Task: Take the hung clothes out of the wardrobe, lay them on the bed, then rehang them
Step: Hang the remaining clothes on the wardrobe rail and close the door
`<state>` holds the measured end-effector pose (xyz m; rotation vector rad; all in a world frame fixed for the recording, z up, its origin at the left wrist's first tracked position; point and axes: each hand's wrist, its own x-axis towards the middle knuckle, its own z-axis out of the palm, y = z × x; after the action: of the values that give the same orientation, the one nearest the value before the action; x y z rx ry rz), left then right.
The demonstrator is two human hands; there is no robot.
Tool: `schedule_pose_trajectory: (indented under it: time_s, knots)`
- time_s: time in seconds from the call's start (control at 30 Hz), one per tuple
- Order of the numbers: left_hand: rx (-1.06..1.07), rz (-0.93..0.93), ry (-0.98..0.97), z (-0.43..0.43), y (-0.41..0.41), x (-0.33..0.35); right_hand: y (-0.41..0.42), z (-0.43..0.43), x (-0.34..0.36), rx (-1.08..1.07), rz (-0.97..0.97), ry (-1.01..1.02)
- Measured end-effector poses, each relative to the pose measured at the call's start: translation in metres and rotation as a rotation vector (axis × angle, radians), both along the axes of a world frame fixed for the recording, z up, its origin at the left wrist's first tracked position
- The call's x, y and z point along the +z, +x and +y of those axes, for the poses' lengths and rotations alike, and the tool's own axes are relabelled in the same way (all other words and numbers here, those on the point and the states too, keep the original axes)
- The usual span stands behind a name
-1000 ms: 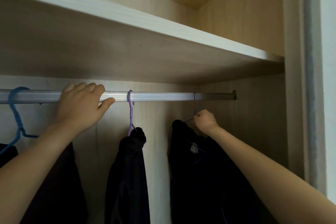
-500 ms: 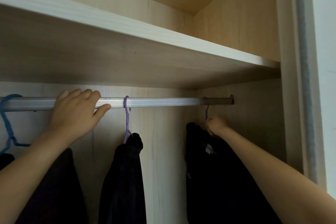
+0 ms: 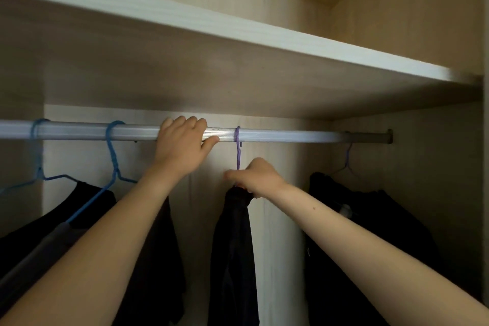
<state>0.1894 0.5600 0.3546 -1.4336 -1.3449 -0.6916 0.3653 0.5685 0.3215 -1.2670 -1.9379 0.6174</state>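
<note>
A silver rail (image 3: 277,136) runs across the wardrobe. My left hand (image 3: 182,147) grips it near the middle. Just right of that hand a purple hanger (image 3: 238,148) hooks over the rail, carrying a dark garment (image 3: 234,251). My right hand (image 3: 255,177) is closed on the neck of this hanger, at the top of the garment. At the far right another purple hanger (image 3: 348,159) holds a black garment (image 3: 370,233), hanging free. On the left, two blue hangers (image 3: 115,156) carry dark clothes (image 3: 53,225).
A pale wooden shelf (image 3: 238,32) sits close above the rail. The wardrobe's right side wall (image 3: 436,167) stands just beyond the last hanger. The back panel (image 3: 277,219) shows between the garments.
My right hand let go of the far-right hanger, which now hangs on the rail, and moved left onto the middle purple hanger. The view shifted left. My left hand stayed on the rail.
</note>
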Motion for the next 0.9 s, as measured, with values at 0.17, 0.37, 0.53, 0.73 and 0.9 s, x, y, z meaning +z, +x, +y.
schedule_pose_trajectory:
  time_s: [0.17, 0.37, 0.53, 0.73, 0.9]
  knots:
    - [0.023, 0.007, 0.014, 0.002, -0.001, 0.0, -0.002, 0.013, -0.005, -0.092, -0.008, 0.103]
    - [0.016, 0.021, 0.031, 0.004, -0.001, 0.0, 0.043, 0.032, -0.013, -0.164, 0.068, 0.185]
    - [0.001, 0.027, 0.047, 0.005, -0.002, -0.001, 0.083, 0.046, -0.013, -0.267, 0.082, 0.207]
    - [-0.012, 0.032, 0.056, 0.008, -0.003, -0.002, 0.118, 0.06, -0.014, -0.36, 0.086, 0.22]
    - [-0.022, 0.041, 0.064, 0.008, -0.004, -0.002, 0.138, 0.072, -0.016, -0.394, 0.077, 0.223]
